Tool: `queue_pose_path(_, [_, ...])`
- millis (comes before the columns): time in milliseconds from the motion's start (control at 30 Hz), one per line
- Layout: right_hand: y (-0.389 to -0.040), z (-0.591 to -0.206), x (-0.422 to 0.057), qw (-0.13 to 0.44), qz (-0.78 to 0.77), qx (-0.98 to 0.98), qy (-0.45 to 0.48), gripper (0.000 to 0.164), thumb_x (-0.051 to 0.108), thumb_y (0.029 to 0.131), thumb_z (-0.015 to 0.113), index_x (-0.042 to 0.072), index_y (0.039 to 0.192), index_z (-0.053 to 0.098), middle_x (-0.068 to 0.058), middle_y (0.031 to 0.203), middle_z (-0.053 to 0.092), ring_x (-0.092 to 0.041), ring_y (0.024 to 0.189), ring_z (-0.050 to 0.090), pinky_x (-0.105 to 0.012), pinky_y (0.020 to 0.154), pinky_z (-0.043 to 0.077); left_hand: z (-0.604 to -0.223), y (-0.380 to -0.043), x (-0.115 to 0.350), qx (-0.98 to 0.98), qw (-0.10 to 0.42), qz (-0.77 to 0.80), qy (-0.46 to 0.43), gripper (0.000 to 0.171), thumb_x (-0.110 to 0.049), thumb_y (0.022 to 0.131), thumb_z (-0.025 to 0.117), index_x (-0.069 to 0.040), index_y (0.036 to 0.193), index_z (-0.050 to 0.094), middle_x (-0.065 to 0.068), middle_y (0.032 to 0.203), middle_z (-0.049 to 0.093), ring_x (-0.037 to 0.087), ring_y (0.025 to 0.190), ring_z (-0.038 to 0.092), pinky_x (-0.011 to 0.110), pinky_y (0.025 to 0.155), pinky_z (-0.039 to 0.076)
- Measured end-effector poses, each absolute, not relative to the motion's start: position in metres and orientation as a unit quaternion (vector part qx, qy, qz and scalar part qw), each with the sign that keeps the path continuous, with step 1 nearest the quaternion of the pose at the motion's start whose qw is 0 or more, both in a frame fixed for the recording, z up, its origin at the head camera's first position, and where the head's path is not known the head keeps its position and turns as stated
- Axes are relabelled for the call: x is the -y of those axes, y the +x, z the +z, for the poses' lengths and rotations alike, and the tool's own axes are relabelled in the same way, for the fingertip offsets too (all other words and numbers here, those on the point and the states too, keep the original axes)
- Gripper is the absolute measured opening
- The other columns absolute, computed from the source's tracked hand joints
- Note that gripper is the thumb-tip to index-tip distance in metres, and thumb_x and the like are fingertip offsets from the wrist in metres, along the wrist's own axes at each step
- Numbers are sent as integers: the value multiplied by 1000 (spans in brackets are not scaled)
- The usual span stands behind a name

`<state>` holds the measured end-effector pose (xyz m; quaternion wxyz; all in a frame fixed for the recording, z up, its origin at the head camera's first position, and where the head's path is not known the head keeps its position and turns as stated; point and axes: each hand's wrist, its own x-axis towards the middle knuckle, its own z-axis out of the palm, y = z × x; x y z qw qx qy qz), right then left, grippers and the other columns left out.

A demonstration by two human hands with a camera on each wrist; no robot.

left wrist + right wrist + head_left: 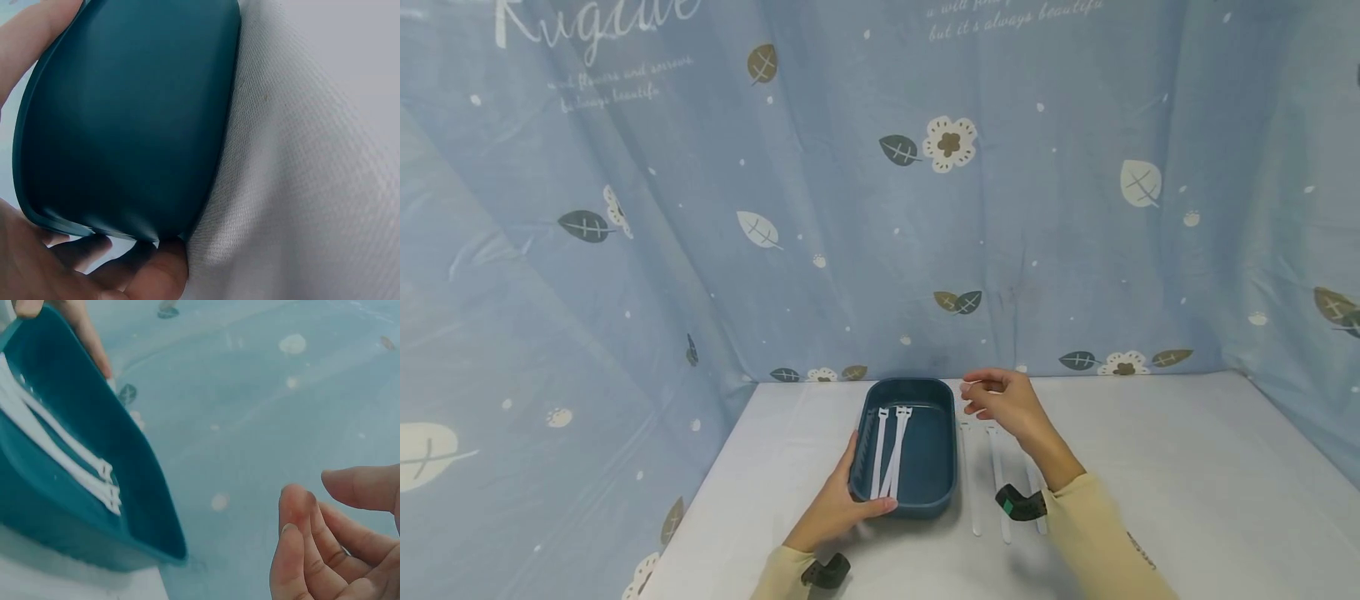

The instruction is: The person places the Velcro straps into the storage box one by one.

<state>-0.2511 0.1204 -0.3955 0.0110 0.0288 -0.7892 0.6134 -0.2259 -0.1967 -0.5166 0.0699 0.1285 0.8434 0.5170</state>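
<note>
A dark teal rectangular tub (pixel 931 454) stands on the white table. My left hand (pixel 837 505) grips its near left corner, thumb over the rim and fingers along the outer side. In the left wrist view the fingertips curl against the tub wall (pixel 137 125). Inside the tub several white strap-like cable ties (pixel 879 454) with slotted heads lean lengthwise on the left. To the right of the tub, my right hand (pixel 1009 405) hovers with fingers bent loosely. The right wrist view shows a gap between thumb and fingertips, nothing held there.
Three more white cable ties (pixel 997 467) lie side by side on the table, right of the tub, partly under my right forearm. A blue patterned curtain (pixel 865 208) hangs behind and to the sides of the white tabletop (pixel 1165 475). Each wrist wears a black camera (pixel 1021 503).
</note>
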Motion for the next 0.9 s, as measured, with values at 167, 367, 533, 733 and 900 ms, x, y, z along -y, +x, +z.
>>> queue_pose_path(167, [-246,-403,-142,36,598,800,22,37,23,100,69,-1,129,67,-13,106,76,-10,81,74,-24,74,60,-516,-225,197,-848,73,511,124,129,-38,78,91,-24,169,1,12,175,12,42,159,21,67,122,28])
queue_pose_path(367, [-236,-406,-159,55,585,809,9,40,24,100,69,0,131,66,-16,109,75,-7,80,73,-21,73,59,-514,-225,196,-854,79,503,113,129,-41,78,90,-25,168,0,11,176,10,42,159,19,69,121,28])
queue_pose_path(533, [-230,-409,-168,64,580,812,1,39,23,100,69,-1,131,66,-16,107,74,-7,80,73,-22,73,59,-514,-226,195,-857,78,498,108,129,-42,77,90,-24,169,1,11,176,11,42,159,20,69,121,28])
queue_pose_path(733, [-229,-418,-177,61,579,813,-12,40,23,101,68,-2,132,64,-15,105,73,-7,80,72,-23,73,59,-516,-227,195,-853,78,503,113,129,-42,77,91,-24,169,1,11,176,11,42,159,20,69,121,29])
queue_pose_path(900, [-228,-426,-183,60,572,817,-25,41,24,102,67,-3,132,64,-22,111,73,-6,81,71,-22,73,59,-517,-227,196,-853,78,504,112,130,-41,77,91,-24,169,1,11,175,11,43,159,20,70,121,28])
